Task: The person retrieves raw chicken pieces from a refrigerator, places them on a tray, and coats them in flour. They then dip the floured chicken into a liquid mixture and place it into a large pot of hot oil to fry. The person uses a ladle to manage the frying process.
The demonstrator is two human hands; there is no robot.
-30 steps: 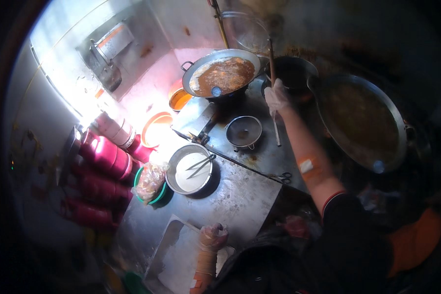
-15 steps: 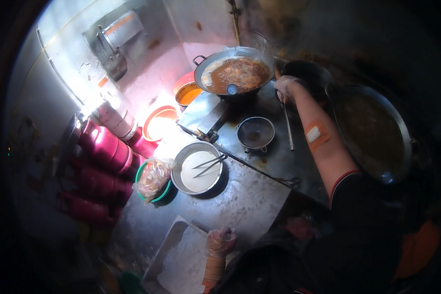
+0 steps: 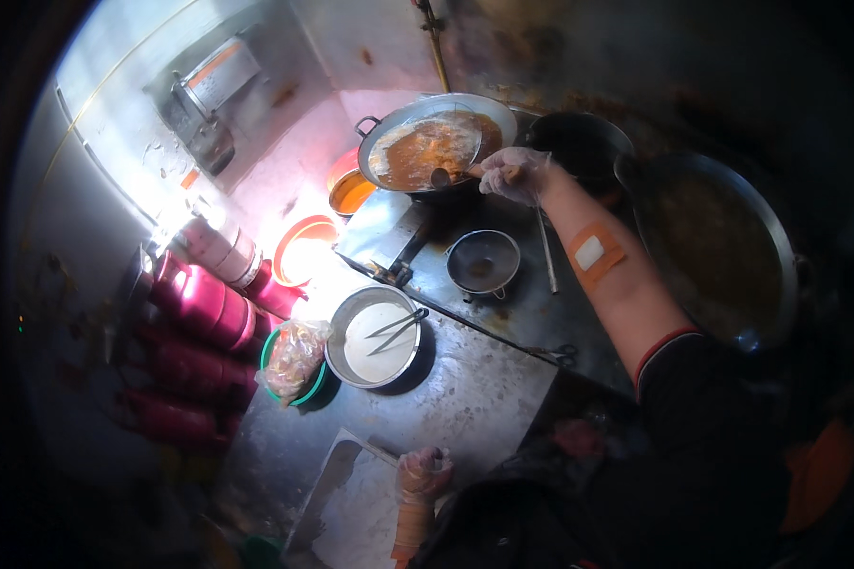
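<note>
My right hand (image 3: 517,174), in a clear plastic glove, is closed on the handle of what looks like a ladle. The dark round end of this ladle (image 3: 440,177) sits at the near side of a big wok (image 3: 370,152), which holds bubbling orange-brown oil with pale foam. Low in the view, my left hand (image 3: 424,474), gloved and banded at the wrist, is balled into a fist. It rests by a tray (image 3: 346,436) of white powder; what its fingers hold, if anything, cannot be made out.
A strainer (image 3: 484,263) and a metal rod (image 3: 547,251) lie before the wok. Tongs (image 3: 397,330) rest in a metal basin (image 3: 335,356). Beside it stands a green basin (image 3: 270,356) with a plastic bag (image 3: 297,356). Pink gas cylinders (image 3: 204,299) line the left; a large pan (image 3: 778,237) is at right.
My right hand has moved left toward the wok, and the ladle now reaches over the oil. The left hand stays by the tray. The whole view has shifted slightly.
</note>
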